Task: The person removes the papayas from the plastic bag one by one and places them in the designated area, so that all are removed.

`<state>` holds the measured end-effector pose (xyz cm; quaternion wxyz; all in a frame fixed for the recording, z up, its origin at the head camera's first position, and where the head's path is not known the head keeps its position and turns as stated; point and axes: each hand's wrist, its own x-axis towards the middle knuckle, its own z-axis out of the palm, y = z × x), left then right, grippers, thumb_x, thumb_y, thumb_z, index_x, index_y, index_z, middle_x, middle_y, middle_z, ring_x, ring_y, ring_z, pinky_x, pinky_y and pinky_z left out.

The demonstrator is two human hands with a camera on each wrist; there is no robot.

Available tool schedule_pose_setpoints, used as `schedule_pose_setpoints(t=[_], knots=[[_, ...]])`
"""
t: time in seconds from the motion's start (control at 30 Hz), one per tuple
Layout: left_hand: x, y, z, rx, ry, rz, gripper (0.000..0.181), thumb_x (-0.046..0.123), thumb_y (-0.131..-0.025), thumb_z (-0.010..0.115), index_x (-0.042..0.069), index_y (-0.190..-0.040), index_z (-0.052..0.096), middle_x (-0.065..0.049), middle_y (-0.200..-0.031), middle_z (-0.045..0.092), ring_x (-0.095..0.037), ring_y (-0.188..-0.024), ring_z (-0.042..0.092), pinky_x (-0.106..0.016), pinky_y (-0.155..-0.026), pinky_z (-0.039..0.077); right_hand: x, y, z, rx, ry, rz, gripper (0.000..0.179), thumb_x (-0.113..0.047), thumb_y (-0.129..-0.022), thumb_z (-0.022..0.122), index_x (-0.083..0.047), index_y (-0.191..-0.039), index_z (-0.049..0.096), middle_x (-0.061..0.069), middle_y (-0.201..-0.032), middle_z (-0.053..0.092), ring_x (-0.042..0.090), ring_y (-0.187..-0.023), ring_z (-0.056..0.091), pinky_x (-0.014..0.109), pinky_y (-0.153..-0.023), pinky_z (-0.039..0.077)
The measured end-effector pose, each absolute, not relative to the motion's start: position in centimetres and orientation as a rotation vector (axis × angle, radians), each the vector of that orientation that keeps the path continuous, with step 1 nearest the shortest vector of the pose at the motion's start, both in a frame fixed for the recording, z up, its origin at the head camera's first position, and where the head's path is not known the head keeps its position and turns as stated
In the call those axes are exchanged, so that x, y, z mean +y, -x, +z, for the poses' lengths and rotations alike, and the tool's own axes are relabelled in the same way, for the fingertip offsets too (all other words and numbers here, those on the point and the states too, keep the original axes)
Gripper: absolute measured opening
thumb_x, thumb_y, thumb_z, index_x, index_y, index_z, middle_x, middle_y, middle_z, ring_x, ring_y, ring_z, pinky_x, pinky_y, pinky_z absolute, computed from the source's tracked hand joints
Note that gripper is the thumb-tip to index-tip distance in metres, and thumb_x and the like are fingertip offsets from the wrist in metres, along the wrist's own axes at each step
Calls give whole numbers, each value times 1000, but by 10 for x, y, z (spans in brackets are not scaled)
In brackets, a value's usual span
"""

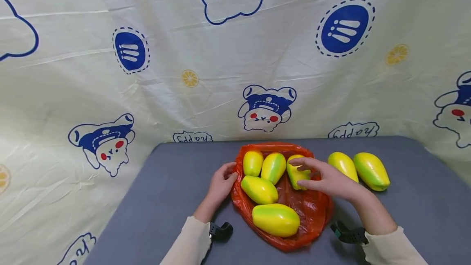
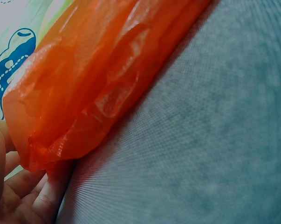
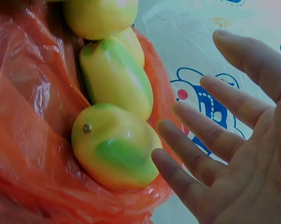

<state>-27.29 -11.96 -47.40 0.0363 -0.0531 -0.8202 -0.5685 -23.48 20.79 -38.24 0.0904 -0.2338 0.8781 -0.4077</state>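
A red plastic bag (image 1: 312,212) lies spread open with several yellow-green mangoes inside. At its left rim, my left hand (image 1: 221,183) holds the plastic between thumb and fingers; the left wrist view shows the red edge (image 2: 84,107) by those fingers. My right hand (image 1: 327,177) reaches over the bag's right side, fingers spread and empty. Close by its fingertips is the rightmost mango in the bag (image 1: 294,171), partly hidden by the hand in the head view. In the right wrist view this mango (image 3: 117,144) rests against the plastic, its stem end showing.
Two more mangoes lie on the grey table (image 1: 176,183) right of the bag: one (image 1: 342,165) partly behind my right hand, the other (image 1: 371,171) beside it. A printed pale curtain (image 1: 165,105) hangs behind the table. Each wrist wears a dark strap (image 1: 349,233).
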Motion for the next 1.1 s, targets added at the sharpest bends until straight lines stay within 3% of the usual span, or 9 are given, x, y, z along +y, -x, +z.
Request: schedule_pose_setpoints(t=[0.33,0.47,0.57,0.7,0.77,0.97,1.1], knots=[[-118,273,-472,-2515,167,-1775,37,20,-100,58,13,-137,58,-12,-119,67,-22,-103,62,-37,-89,58,198,229,-380,2354,811,-1211,56,-32,-94,68,-15,-144,51,17,-142,55,41,-128,50,47,-99,52],[-118,275,-473,-2505,181,-1777,37,19,-100,58,12,-136,59,-13,-120,67,-22,-104,62,-37,-90,57,196,228,-380,2263,823,-1192,54,-31,-94,68,-17,-143,51,15,-142,54,40,-129,49,51,-103,50],[-119,275,-474,-2500,187,-1770,37,18,-99,59,11,-135,59,-13,-122,67,-23,-105,62,-39,-91,57,194,228,-382,2204,851,-1176,53,-29,-95,67,-17,-143,51,14,-141,56,39,-125,52,44,-103,50],[-120,274,-475,-2511,162,-1767,37,19,-99,59,13,-136,59,-11,-122,66,-23,-105,61,-39,-92,56,192,228,-385,2112,875,-1168,50,-26,-96,65,-17,-142,51,16,-138,58,39,-121,55,24,-96,50],[-120,274,-475,-2518,149,-1767,37,20,-99,59,14,-136,59,-10,-122,66,-22,-104,61,-38,-91,56,190,228,-385,2080,883,-1169,49,-24,-96,65,-17,-142,51,16,-137,58,39,-123,55,21,-96,49],[-119,274,-475,-2522,150,-1760,37,20,-99,59,14,-135,60,-10,-122,66,-21,-103,61,-35,-90,56,190,228,-387,2042,915,-1146,45,-21,-96,64,-16,-139,53,16,-136,60,41,-124,55,23,-98,49],[-119,273,-474,-2517,158,-1760,37,19,-99,59,13,-135,59,-11,-123,66,-21,-103,61,-34,-89,56,189,228,-388,2062,929,-1106,45,-24,-96,64,-18,-139,54,10,-137,61,31,-122,58,26,-98,50]])
